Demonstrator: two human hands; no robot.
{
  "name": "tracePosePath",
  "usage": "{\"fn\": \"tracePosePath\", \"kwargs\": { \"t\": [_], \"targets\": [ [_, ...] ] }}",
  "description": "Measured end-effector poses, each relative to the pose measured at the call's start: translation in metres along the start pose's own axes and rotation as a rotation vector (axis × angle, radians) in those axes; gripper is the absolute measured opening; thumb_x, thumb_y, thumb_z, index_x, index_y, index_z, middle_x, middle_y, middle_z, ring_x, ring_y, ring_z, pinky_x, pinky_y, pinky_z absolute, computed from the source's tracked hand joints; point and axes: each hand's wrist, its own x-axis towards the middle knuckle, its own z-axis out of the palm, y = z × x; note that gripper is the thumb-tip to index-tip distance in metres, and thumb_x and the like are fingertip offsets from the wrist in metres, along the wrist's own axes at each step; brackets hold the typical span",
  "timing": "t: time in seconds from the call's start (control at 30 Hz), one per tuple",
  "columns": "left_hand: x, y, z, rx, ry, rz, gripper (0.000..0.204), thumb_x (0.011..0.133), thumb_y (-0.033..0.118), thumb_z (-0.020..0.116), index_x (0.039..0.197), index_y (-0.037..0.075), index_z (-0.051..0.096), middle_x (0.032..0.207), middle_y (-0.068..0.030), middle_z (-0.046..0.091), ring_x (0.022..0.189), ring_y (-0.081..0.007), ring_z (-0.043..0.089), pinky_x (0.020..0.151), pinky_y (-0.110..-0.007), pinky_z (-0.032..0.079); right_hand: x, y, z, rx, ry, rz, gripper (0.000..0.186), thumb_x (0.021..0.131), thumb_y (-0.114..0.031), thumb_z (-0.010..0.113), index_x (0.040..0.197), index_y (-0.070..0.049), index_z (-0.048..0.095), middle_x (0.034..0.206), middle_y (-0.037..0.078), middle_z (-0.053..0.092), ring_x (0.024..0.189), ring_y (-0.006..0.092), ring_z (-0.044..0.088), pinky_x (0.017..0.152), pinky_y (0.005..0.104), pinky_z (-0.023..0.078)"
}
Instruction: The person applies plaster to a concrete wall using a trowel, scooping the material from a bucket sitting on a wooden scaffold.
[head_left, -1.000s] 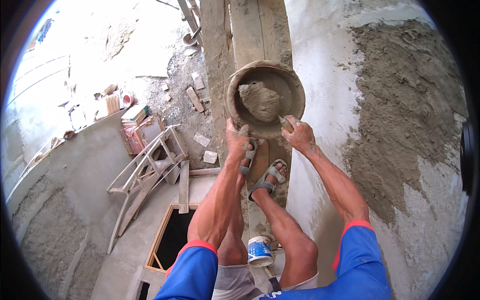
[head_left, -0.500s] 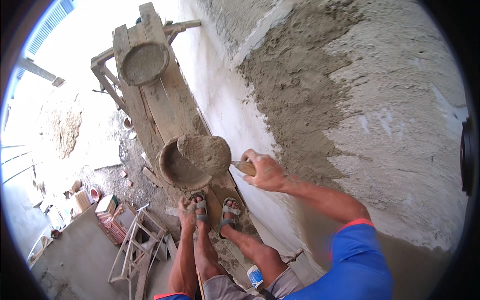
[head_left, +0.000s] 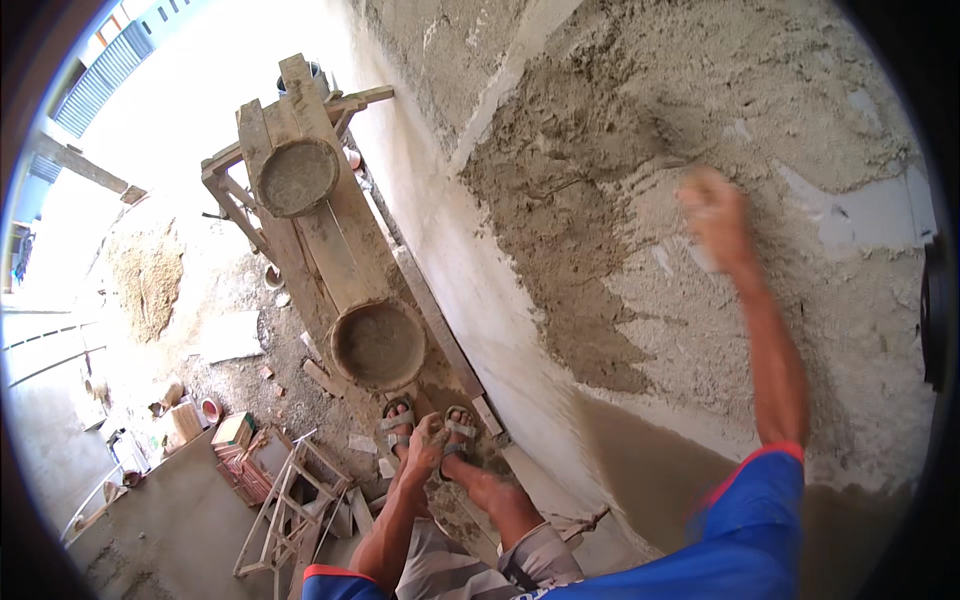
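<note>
My right hand (head_left: 715, 215) is raised against the rough wall (head_left: 840, 330), smeared by motion. It is closed round the trowel's handle; the mortar-coloured blade (head_left: 672, 138) blurs into the wall. Wet, darker mortar (head_left: 560, 200) covers the wall to the left of the hand. Below, my left hand (head_left: 428, 440) hangs over my sandalled feet, its fingers curled in with nothing visible in them. Just beyond my feet stands a round basin (head_left: 378, 345) with mortar inside. A second round basin (head_left: 298, 178) of mortar sits farther along the planks.
I stand on a wooden plank scaffold (head_left: 335, 250) running alongside the wall, with a trestle (head_left: 235, 200) under its far end. On the ground to the left are a wooden frame (head_left: 290, 510), stacked tiles (head_left: 245, 460) and a sand heap (head_left: 145, 285).
My right hand has swung up and right from above the near basin to the wall with the trowel, which carried a heap of mortar. My left hand has shifted slightly right.
</note>
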Motion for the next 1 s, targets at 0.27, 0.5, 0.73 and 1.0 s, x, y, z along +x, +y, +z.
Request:
{"fn": "tracePosePath", "kwargs": {
  "t": [0.27, 0.5, 0.73, 1.0],
  "targets": [
    [0.053, -0.144, -0.028, 0.674, 0.494, 0.513, 0.031, 0.086, 0.015, 0.062, 0.115, 0.003, 0.057, 0.108, -0.0119, 0.061, 0.088, -0.0276, 0.064, 0.077, -0.034, 0.053, -0.077, -0.044, -0.038, 0.134, -0.174, 0.048, 0.057, 0.089, -0.03, 0.061, 0.132, 0.005, 0.048, 0.086, 0.006, 0.06, 0.07, 0.0095, 0.056, 0.057, 0.0238, 0.047],
    [0.133, -0.119, -0.043, -1.06, 0.376, -0.233, 0.049, 0.082, 0.005, 0.067, 0.124, 0.013, 0.043, 0.098, -0.0104, 0.058, 0.057, -0.0199, 0.056, 0.041, -0.03, 0.044, -0.214, 0.047, 0.198, 0.008, -0.879, 0.217, 0.044, 0.083, -0.016, 0.067, 0.12, 0.003, 0.051, 0.085, 0.011, 0.063, 0.061, 0.0155, 0.059, 0.056, 0.0335, 0.05],
    [0.162, -0.135, -0.059, -1.176, 0.492, -0.118, 0.043, 0.085, 0.008, 0.064, 0.123, 0.009, 0.044, 0.112, -0.0115, 0.058, 0.094, -0.0274, 0.063, 0.07, -0.04, 0.056, -0.291, 0.059, 0.341, 0.102, -1.118, 0.296, 0.047, 0.081, -0.016, 0.065, 0.124, -0.003, 0.05, 0.084, 0.018, 0.065, 0.073, 0.0283, 0.066, 0.067, 0.0405, 0.052],
    [0.163, -0.106, -0.07, -0.856, 0.441, -0.143, 0.038, 0.076, 0.005, 0.062, 0.113, 0.004, 0.056, 0.094, -0.002, 0.062, 0.075, -0.0145, 0.056, 0.062, -0.03, 0.05, -0.151, 0.039, 0.476, -0.446, -0.769, -0.499, 0.025, 0.083, -0.004, 0.051, 0.107, -0.002, 0.056, 0.083, 0.03, 0.06, 0.073, 0.0453, 0.063, 0.066, 0.0517, 0.053]
  ]
}}
